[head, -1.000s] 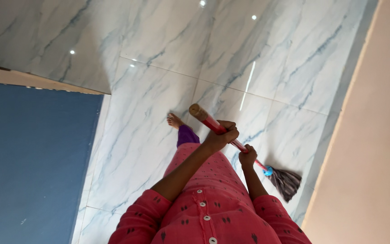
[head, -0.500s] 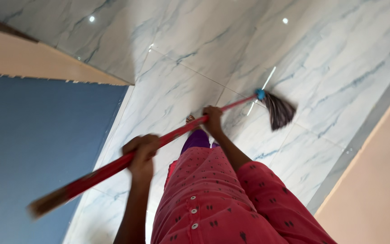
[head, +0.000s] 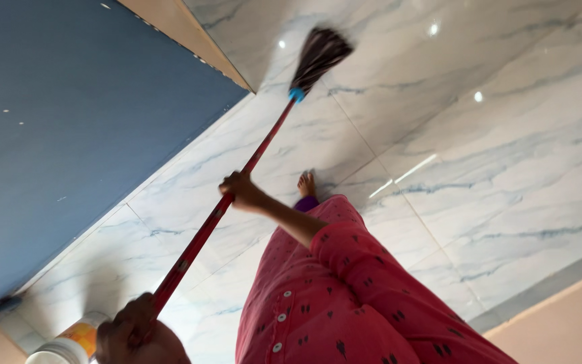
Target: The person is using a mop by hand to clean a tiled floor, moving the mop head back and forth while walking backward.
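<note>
You grip the red mop handle [head: 237, 180] with both hands, right hand [head: 242, 191] forward, left hand [head: 136, 336] low; the mop head [head: 318, 54] reaches the blue wall [head: 69, 121], leaving the marble floor [head: 493, 155] rightward unmopped, I judge.

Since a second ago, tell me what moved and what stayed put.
The mop head swung from the floor by the beige wall across the marble floor to the blue wall. The hands slid apart on the red handle: the right hand sits mid-shaft, the left hand near its end. Both kept their grip; the bare foot stayed planted.
</note>
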